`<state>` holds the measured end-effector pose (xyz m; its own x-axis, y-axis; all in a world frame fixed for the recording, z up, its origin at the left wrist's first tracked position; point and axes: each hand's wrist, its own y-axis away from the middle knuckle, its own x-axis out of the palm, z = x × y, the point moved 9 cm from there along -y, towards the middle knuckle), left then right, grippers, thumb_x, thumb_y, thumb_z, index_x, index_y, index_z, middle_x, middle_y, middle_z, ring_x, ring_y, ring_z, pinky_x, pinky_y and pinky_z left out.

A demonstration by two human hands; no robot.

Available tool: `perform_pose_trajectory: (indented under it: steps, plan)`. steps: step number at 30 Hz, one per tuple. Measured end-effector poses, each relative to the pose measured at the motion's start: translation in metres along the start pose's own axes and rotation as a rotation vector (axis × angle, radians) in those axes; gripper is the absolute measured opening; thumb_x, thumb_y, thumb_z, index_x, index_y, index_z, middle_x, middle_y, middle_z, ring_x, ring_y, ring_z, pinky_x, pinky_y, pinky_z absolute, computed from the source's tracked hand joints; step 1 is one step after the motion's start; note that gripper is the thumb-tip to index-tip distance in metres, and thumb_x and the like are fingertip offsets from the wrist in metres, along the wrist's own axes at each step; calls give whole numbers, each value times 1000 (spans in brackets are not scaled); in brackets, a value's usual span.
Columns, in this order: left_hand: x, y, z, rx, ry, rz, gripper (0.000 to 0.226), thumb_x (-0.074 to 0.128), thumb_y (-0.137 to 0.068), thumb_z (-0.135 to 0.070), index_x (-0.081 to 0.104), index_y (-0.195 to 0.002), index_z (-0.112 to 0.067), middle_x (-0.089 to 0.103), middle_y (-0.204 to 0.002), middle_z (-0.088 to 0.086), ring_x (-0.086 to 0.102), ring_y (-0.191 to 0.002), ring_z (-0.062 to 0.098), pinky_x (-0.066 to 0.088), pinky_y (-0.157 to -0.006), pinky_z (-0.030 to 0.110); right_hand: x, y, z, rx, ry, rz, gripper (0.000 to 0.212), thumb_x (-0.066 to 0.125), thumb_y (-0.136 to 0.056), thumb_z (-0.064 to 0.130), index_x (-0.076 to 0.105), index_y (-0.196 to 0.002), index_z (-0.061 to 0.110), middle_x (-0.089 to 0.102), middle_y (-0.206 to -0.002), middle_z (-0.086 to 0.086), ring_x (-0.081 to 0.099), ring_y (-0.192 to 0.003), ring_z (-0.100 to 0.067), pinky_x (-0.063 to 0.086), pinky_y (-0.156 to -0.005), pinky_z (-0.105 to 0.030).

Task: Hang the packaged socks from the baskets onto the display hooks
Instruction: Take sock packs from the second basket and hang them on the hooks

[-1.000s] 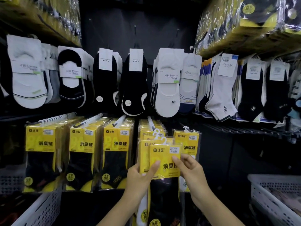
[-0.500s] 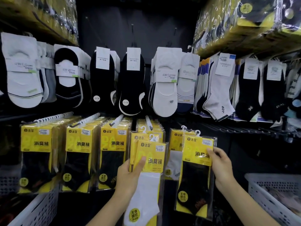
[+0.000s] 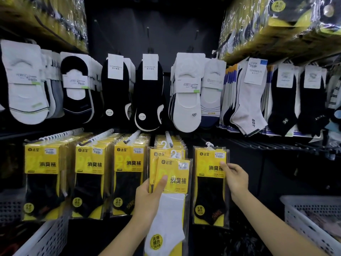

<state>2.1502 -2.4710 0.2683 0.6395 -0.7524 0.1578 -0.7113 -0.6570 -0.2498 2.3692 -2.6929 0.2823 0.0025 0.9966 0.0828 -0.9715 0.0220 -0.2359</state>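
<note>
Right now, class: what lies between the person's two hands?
In the head view, between the left hand and the right hand lie the white-sock pack the left grips, a dark gap, and the black-sock pack the right holds.

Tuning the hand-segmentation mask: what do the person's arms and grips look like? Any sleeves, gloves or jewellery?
Left grip and right grip are bare hands: no gloves, rings or watch visible. Left forearm and right forearm are bare to the frame edge, with no sleeves, bands or markings in view.
</note>
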Motion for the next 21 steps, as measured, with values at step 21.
perform_pose_trajectory:
  steps: [21]
  plan:
    - [28, 18, 3, -13, 5, 97, 17, 56, -90, -41, 68, -86, -29, 73, -78, -2, 67, -66, 10, 50, -52, 14, 26, 102, 6, 62, -192, 352, 9, 64, -90, 21, 68, -92, 14, 75, -91, -4, 72, -78, -16, 54, -59, -23]
